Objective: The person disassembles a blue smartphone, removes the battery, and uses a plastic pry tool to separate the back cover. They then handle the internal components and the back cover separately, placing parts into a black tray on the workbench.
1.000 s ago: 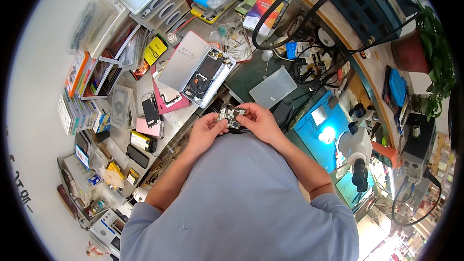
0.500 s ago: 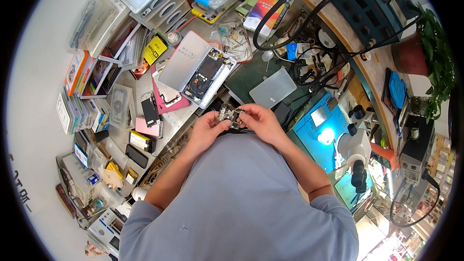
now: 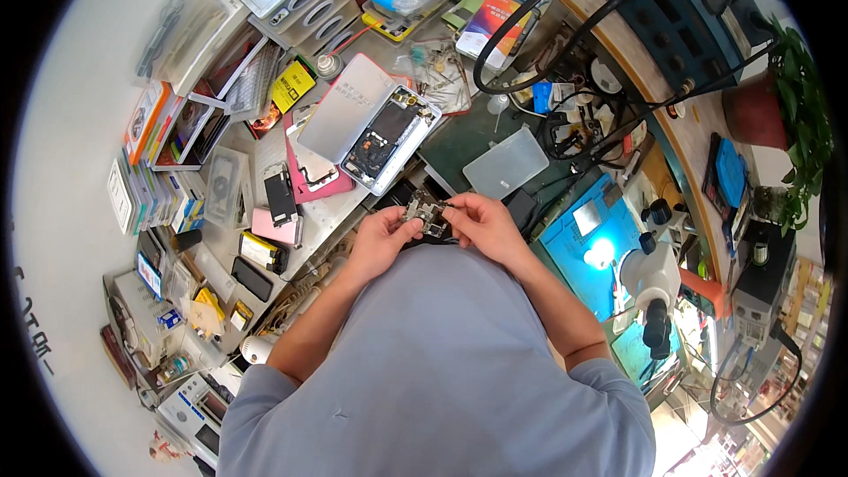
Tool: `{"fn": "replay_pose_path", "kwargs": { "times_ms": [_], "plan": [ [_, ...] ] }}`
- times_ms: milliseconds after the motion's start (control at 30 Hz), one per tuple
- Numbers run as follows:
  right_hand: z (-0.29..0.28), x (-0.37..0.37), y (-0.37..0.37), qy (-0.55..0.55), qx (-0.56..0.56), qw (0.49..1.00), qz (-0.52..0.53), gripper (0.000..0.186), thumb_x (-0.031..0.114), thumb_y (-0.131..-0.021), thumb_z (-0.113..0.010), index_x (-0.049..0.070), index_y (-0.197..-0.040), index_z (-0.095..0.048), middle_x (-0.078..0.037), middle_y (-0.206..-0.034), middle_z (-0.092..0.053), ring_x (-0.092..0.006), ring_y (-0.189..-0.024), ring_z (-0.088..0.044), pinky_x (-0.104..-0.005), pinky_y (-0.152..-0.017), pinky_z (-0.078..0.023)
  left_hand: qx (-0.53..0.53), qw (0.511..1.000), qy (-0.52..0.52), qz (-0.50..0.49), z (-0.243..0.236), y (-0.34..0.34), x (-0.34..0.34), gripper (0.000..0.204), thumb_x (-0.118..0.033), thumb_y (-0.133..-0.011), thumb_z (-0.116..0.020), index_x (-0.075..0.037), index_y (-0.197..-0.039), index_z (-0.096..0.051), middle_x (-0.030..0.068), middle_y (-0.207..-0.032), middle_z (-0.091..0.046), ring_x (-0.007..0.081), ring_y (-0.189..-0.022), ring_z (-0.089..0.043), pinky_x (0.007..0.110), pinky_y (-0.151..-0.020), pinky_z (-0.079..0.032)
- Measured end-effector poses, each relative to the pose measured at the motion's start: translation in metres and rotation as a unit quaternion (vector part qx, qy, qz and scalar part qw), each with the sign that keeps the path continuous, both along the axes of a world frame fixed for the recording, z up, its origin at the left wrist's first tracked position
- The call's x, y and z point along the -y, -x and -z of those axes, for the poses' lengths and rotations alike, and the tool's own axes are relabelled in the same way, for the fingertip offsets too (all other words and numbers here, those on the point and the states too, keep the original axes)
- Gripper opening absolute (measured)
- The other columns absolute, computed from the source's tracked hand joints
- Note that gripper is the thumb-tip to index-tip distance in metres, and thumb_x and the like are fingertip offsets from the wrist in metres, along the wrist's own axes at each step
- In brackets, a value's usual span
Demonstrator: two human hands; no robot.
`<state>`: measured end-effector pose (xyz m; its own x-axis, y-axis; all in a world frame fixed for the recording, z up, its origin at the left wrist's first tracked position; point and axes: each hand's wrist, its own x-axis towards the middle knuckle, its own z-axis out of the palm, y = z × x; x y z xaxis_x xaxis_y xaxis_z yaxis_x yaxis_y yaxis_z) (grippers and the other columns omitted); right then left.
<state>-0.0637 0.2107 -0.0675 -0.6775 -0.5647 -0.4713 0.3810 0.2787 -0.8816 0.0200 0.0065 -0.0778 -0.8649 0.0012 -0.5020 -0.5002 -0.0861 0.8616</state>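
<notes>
A small circuit board (image 3: 427, 212) with silvery and dark parts is held between my two hands, close in front of my body. My left hand (image 3: 386, 237) pinches one end, its thumb across the near side. At the opposite end, my right hand (image 3: 481, 224) grips the edge between thumb and fingers. Parts of the board are covered by the fingertips. Just beyond the hands, an opened phone (image 3: 389, 143) with its innards showing lies in a white box on the bench, a pale lid beside it.
A translucent plastic tray (image 3: 505, 162) rests on the green mat. To the right are a blue work mat (image 3: 574, 252), a lit microscope (image 3: 651, 278) and thick black cables (image 3: 530, 84). On the left, a pink phone part (image 3: 278, 227), a dark phone (image 3: 252, 279) and stacked boxes (image 3: 181, 132) crowd the bench.
The whole view has shifted slightly. My hands keep their hold on the circuit board, which has turned a little between the fingers.
</notes>
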Motion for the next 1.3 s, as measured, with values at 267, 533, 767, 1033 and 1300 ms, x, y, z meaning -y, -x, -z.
{"fn": "replay_pose_path", "kwargs": {
  "times_ms": [267,533,767,1033,1300],
  "plan": [
    [-0.013,0.0,0.002,0.074,0.042,0.996,0.036,0.023,0.015,-0.095,-0.06,0.002,-0.113,-0.065,-0.006,-0.092,-0.071,-0.011,-0.08,-0.068,-0.0234,-0.068,-0.053,-0.025,0.991,-0.086,-0.103,-0.001,0.001,-0.002,0.026,-0.01,-0.096,-0.058,0.002,-0.119,-0.056,0.0087,-0.104,-0.066,0.014,-0.091,-0.064,0.026,-0.077,-0.052],
    [0.0,0.0,-0.002,0.069,-0.093,0.993,-0.023,0.024,0.002,-0.093,-0.056,-0.001,-0.117,-0.062,-0.007,-0.103,-0.069,-0.0118,-0.091,-0.066,-0.0255,-0.078,-0.053,0.109,0.941,-0.288,-0.141,-0.013,0.005,0.005,0.021,-0.015,-0.096,-0.059,-0.001,-0.112,-0.058,0.0092,-0.103,-0.066,0.0156,-0.09,-0.066,0.029,-0.078,-0.055],
    [-0.009,0.003,-0.001,0.067,-0.089,0.993,0.038,0.019,0.006,-0.093,-0.059,-0.003,-0.109,-0.063,-0.006,-0.097,-0.068,-0.0108,-0.085,-0.065,-0.0256,-0.075,-0.053,0.09,0.967,-0.199,-0.129,-0.016,0.009,-0.001,0.011,-0.012,-0.095,-0.061,-0.002,-0.099,-0.061,0.0069,-0.093,-0.067,0.0131,-0.084,-0.065,0.027,-0.077,-0.055],
    [0.0,0.0,0.001,0.056,-0.009,0.998,0.027,0.021,0.015,-0.094,-0.063,0.001,-0.109,-0.066,0.0,-0.085,-0.065,-0.0061,-0.068,-0.058,-0.0205,-0.061,-0.047,0.072,0.977,-0.179,-0.094,-0.013,0.009,-0.002,0.011,-0.013,-0.095,-0.062,-0.002,-0.098,-0.063,0.0058,-0.092,-0.067,0.0115,-0.081,-0.064,0.027,-0.078,-0.055],
    [0.003,-0.002,0.004,0.065,0.003,0.996,0.056,0.026,0.018,-0.094,-0.061,0.001,-0.113,-0.068,0.0,-0.081,-0.067,-0.0061,-0.065,-0.06,-0.0218,-0.06,-0.049,0.051,0.973,-0.194,-0.117,-0.015,0.011,0.001,0.017,-0.014,-0.096,-0.061,-0.001,-0.106,-0.064,0.005,-0.096,-0.066,0.0126,-0.087,-0.063,0.029,-0.078,-0.054]
  ]
}}
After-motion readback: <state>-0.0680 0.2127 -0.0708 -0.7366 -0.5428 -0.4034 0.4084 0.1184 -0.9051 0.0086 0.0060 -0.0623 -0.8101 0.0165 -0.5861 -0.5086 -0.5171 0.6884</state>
